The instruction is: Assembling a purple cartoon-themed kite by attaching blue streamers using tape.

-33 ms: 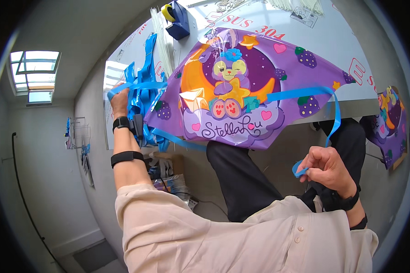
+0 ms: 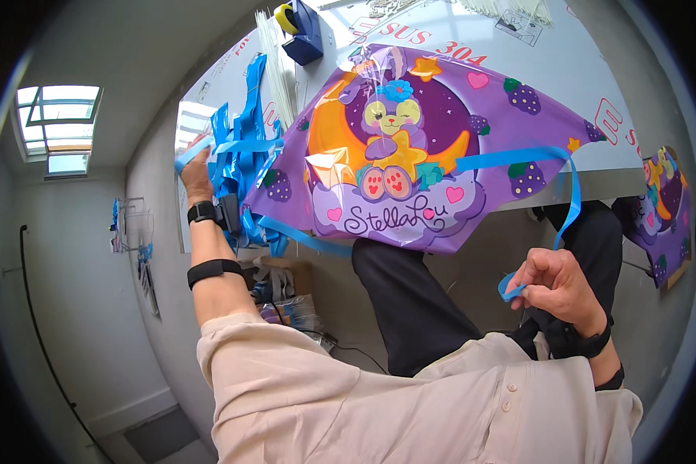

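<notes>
A purple kite-shaped plastic sheet (image 2: 510, 116), printed with a cartoon bunny, lies over the table's front edge and just above my knees. At the table's left end my left hand (image 2: 196, 176) is closed on a blue plastic strip (image 2: 243, 145) beside a heap of blue strips (image 2: 243, 182); its fingertips are partly hidden. Low on the right, in front of my thigh, my right hand (image 2: 553, 284) pinches another blue strip (image 2: 572, 193) between thumb and fingers. That strip curls into a small loop at the fingertips, rises, and crosses the right part of the sheet.
A dark blue tape dispenser (image 2: 304, 37) stands at the back left, next to thin white rods (image 2: 278, 73). A second purple printed sheet (image 2: 657, 220) hangs at the far right. Under the table are a box and bagged items (image 2: 290, 309) with a cable.
My left hand has shifted slightly outward to the left, and the strip at it trails lower. The purple sheet has moved a touch to the right. My right hand is nearly still.
</notes>
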`<action>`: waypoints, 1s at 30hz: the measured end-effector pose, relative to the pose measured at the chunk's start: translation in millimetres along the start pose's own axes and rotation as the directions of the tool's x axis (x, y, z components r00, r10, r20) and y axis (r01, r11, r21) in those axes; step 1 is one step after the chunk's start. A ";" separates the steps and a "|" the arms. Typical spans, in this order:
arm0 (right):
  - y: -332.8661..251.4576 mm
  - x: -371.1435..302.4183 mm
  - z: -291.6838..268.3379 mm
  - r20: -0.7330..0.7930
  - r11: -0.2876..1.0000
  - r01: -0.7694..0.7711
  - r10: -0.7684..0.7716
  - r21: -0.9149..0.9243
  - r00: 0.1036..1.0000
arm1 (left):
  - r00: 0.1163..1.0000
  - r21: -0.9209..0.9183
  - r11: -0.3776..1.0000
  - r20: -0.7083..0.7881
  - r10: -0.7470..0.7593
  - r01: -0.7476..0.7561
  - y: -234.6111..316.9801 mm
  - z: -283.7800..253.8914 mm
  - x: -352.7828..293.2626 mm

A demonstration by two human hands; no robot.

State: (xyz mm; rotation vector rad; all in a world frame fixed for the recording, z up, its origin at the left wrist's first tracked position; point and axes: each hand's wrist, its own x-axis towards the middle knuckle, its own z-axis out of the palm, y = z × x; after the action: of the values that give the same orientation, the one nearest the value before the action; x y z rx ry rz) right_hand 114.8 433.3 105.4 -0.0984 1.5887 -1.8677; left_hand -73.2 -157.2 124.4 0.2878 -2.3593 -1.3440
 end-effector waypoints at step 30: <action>-63.7 438.8 211.0 0.604 0.334 0.619 -0.161 -0.711 0.780 | 0.936 0.799 0.487 0.313 0.161 -0.351 -157.9 -40.8 56.8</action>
State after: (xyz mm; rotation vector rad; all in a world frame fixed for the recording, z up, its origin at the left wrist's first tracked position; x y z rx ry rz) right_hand -152.8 24.1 59.7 -1.4353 2.1489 -0.8977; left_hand -109.4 -291.0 21.4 0.0387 -2.9127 0.0489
